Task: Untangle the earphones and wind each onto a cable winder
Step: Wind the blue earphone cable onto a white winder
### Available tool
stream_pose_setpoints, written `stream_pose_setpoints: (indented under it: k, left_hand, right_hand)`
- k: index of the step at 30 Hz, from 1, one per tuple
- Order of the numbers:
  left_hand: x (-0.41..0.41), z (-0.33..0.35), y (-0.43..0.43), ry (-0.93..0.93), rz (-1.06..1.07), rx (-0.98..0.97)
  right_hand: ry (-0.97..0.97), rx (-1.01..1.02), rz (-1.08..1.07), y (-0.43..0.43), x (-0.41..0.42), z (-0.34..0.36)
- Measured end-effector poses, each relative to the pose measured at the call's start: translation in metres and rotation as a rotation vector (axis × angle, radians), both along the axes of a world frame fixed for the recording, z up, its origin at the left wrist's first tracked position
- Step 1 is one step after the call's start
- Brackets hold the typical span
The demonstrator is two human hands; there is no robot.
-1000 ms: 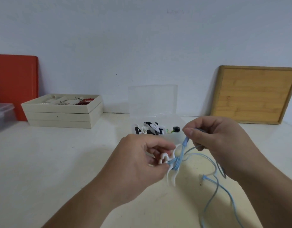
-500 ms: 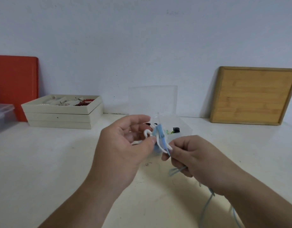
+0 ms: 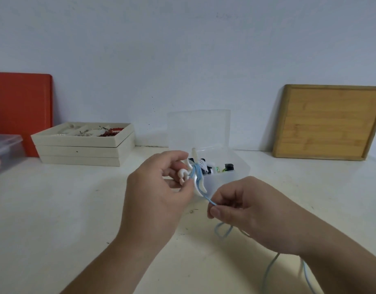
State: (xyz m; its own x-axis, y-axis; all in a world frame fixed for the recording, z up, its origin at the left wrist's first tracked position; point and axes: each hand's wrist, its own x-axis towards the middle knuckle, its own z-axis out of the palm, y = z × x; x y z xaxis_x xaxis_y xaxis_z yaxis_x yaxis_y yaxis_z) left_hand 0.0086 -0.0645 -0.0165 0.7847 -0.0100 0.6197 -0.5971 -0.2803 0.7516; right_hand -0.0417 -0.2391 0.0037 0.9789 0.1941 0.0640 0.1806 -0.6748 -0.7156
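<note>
A: Fingers (image 3: 183,183) of left hand (image 3: 155,200): thumb and forefinger pinch the white cable winder (image 3: 195,177), held above the table (image 3: 55,209); remaining fingers curl loosely behind it. Right hand (image 3: 252,215): thumb and forefinger pinch the blue earphone cable (image 3: 209,200) just below the winder, cable taut between the two hands.

B: Location of the cable, entry two?

A: Several turns sit round the winder's narrow waist. One strand runs down to the right pinch; a loop shows under that hand, and the slack trails off the lower edge of view. Earbuds and plug: not visible, cannot tell where they lie.

B: Handling notes?

A: Judged light, thin and limp; it will kink or re-tangle if let go slack, and smooth sheathing may slip through a weak pinch. Best held close to the winder, short span kept under mild tension. Winder looks like soft, flexible plastic with prongs at both ends; grip it on the side lobes, clear of the waist, so that turns can land. Pulling hard risks strain at the wire joints.

B: Other stock on the table?

A: Clear plastic box (image 3: 231,172), lid up, small dark and white items inside, just behind the hands. Cream stacked trays (image 3: 81,153) with beads, back left. Orange board (image 3: 21,102) and bamboo board (image 3: 329,122) leaning on the wall
</note>
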Motion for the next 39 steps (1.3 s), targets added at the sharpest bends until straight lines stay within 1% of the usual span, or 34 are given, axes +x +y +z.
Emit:
stream_pose_setpoints:
  k: [3,5,9,11,13,18,21,23,26,29,31,35,39]
  left_hand:
    - [-0.001,-0.001,0.0,-0.148,0.032,0.168]
    - [-0.002,-0.001,0.0,-0.2,0.036,0.24]
    - [-0.003,-0.002,-0.002,-0.229,0.048,0.267]
    - [-0.003,-0.002,-0.002,-0.223,0.034,0.259]
    - [-0.003,-0.002,-0.001,-0.218,0.007,0.266]
    - [-0.006,-0.001,-0.002,-0.263,-0.094,0.4]
    - [-0.007,-0.001,-0.004,-0.262,-0.128,0.464]
    - [-0.006,-0.003,-0.004,-0.235,-0.158,0.479]
    - [-0.007,-0.004,-0.004,-0.141,-0.235,0.44]
    - [-0.01,-0.003,-0.004,0.047,-0.342,0.285]
    - [-0.011,-0.001,-0.005,0.16,-0.411,0.204]
    - [-0.011,0.001,-0.005,0.304,-0.506,0.06]
    - [-0.01,0.002,-0.005,0.343,-0.56,0.019]
  right_hand:
    - [-0.034,-0.123,-0.023,-0.001,-0.003,0.006]
    - [-0.037,-0.135,-0.021,-0.001,-0.006,0.009]
    - [-0.042,-0.058,0.03,0.003,-0.008,0.01]
    - [-0.063,0.029,0.019,-0.001,-0.007,0.01]
    - [-0.095,0.073,-0.01,-0.006,-0.006,0.011]
    - [-0.257,0.019,-0.064,-0.012,-0.004,0.01]
    - [-0.209,0.159,-0.019,-0.013,-0.003,0.009]
    - [-0.174,0.211,-0.008,-0.014,-0.001,0.007]
    - [-0.193,0.214,-0.059,-0.015,0.001,0.006]
    - [-0.301,0.125,-0.173,-0.021,0.004,0.006]
    - [-0.342,0.141,-0.233,-0.022,0.005,0.007]
    - [-0.33,0.206,-0.249,-0.024,0.007,0.007]
    - [-0.263,0.224,-0.256,-0.028,0.01,0.003]
